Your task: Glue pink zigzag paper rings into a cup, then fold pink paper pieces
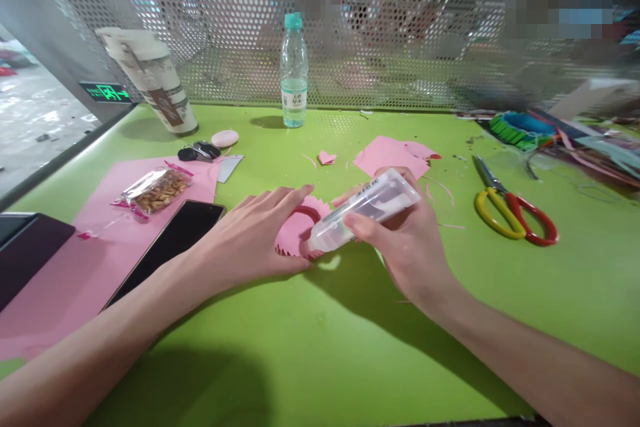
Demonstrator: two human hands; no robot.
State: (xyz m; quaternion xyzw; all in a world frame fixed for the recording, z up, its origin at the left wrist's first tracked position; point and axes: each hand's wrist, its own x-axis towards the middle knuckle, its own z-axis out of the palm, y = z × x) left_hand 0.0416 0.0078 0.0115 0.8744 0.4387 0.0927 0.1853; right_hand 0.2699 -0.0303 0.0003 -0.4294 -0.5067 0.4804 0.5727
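Note:
A round pink paper piece (290, 233) with a zigzag-cut edge and a raised rim lies on the green table. My left hand (260, 230) curves around its left side, thumb at the near edge and fingers at the far edge, gripping it. In my right hand (410, 247) is a clear glue bottle (367, 207), tilted so its nozzle end points down to the left into the paper piece. The bottle hides the piece's right part. Beyond both hands lies a small pink paper heart (327, 158), with a larger pink paper sheet (390, 157) to its right.
Scissors (515, 210) lie on the right, near a green-and-blue ring (523, 130) and paper strips. A water bottle (294, 73) and a tumbler (150, 83) stand at the back by a perforated metal panel. On the left are a phone (170, 243) and a snack packet (156, 191).

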